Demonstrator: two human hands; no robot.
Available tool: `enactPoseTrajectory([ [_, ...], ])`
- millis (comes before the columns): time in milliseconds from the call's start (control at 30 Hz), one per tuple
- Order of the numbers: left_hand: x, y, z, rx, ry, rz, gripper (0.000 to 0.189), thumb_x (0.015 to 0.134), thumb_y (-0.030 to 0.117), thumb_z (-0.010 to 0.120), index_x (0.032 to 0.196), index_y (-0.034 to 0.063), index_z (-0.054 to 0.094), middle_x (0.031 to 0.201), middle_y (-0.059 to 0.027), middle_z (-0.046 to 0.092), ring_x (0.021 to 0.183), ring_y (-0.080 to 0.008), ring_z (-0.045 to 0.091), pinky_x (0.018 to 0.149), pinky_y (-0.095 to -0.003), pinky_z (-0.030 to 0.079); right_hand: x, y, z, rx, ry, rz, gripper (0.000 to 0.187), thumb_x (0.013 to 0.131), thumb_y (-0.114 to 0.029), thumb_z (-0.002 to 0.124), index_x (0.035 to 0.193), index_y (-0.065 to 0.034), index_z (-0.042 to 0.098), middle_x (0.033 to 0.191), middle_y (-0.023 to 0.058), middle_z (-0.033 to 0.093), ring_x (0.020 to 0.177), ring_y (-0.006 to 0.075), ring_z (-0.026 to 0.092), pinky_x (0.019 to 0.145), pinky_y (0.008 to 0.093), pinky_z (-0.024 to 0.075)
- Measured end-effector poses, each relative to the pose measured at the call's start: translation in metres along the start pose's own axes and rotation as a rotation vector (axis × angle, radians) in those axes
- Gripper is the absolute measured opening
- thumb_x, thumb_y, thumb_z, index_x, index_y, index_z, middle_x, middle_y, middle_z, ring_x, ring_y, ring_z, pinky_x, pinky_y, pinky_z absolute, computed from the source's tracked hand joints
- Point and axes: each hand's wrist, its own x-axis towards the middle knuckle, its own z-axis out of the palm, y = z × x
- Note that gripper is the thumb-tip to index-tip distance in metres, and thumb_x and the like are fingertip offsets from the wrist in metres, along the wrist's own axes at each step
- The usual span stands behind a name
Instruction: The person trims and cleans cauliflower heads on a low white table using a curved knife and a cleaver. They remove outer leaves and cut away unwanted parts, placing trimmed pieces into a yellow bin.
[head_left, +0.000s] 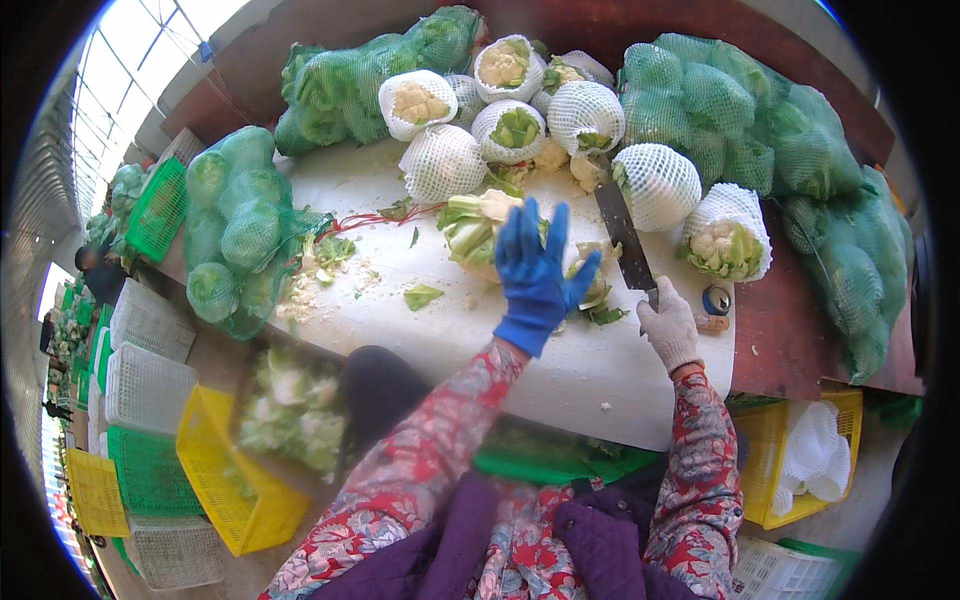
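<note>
My left hand (534, 277), in a blue glove, has its fingers spread over the right side of a cauliflower (466, 232) with green leaves and a cut stem; whether it touches is hard to tell. In a pale knit glove, my right hand (667, 322) grips the handle of a broad-bladed knife (624, 232), its blade pointing away from me. Leaf trimmings (600, 296) lie between the hands. Beyond them, cauliflowers in white foam nets are piled, one (658, 186) beside the blade and another (726, 234) farther right.
Green mesh sacks of vegetables (240, 225) line the table (390, 315) at left, back and right (840, 270). A can (716, 300) and a wooden handle (711, 322) lie by my right hand. Yellow crates (225, 480) stand on the floor. A person (103, 274) is far left.
</note>
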Motion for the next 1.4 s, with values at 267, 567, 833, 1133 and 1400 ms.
enactPoseTrajectory([
  [267, 0.033, -0.071, -0.007, 0.254, -0.299, 0.047, 0.083, 0.080, 0.069, 0.071, 0.145, 0.0199, 0.057, 0.151, -0.0240, 0.043, 0.143, -0.0447, 0.037, 0.120, -0.0604, 0.021, -0.019, -0.025, 0.001, 0.047, 0.134, -0.085, 0.028, 0.088, -0.021, 0.066, 0.111, -0.0051, 0.058, 0.082, 0.0201, 0.069, 0.080, 0.0398, 0.069, 0.071, 0.0488, 0.0523],
  [567, 0.057, -0.173, -0.030, -0.240, -0.497, 0.254, 0.099, 0.078, 0.064, 0.078, 0.148, 0.0014, 0.047, 0.149, -0.0258, 0.048, 0.141, -0.0436, 0.044, 0.121, -0.0498, 0.032, -0.076, -0.056, 0.021, 0.568, -0.373, 0.176, 0.032, 0.091, -0.016, 0.062, 0.119, -0.0050, 0.051, 0.071, 0.0014, 0.054, 0.051, 0.0114, 0.057, 0.039, 0.0275, 0.0438],
  [833, 0.087, -0.196, -0.030, -0.226, -0.980, 0.398, 0.113, 0.066, 0.061, 0.087, 0.160, 0.0213, 0.038, 0.166, -0.0209, 0.029, 0.151, -0.0438, 0.030, 0.123, -0.0498, 0.028, -0.012, -0.032, 0.039, 0.277, -0.058, 0.093, 0.045, 0.092, -0.004, 0.057, 0.136, -0.0054, 0.050, 0.080, 0.0035, 0.054, 0.049, 0.0100, 0.051, 0.041, 0.0259, 0.0434],
  [1133, 0.045, -0.130, -0.048, -0.307, -0.734, -0.430, 0.119, 0.077, 0.082, 0.062, 0.163, 0.0087, 0.024, 0.167, -0.0246, 0.024, 0.156, -0.0439, 0.016, 0.123, -0.0628, 0.016, -0.006, -0.069, 0.101, 0.393, -0.036, -0.131, 0.051, 0.096, -0.008, 0.058, 0.144, 0.0019, 0.045, 0.085, 0.0052, 0.058, 0.056, 0.0103, 0.052, 0.046, 0.0271, 0.0433],
  [1400, 0.016, -0.117, -0.005, -0.016, -0.394, -0.147, 0.112, 0.068, 0.059, 0.077, 0.159, 0.0101, 0.033, 0.159, -0.0202, 0.037, 0.150, -0.0454, 0.029, 0.118, -0.0655, 0.022, -0.022, -0.064, 0.096, 0.464, -0.105, -0.047, 0.056, 0.095, -0.013, 0.062, 0.147, 0.0019, 0.047, 0.099, 0.0103, 0.063, 0.067, 0.0168, 0.057, 0.056, 0.0326, 0.0496],
])
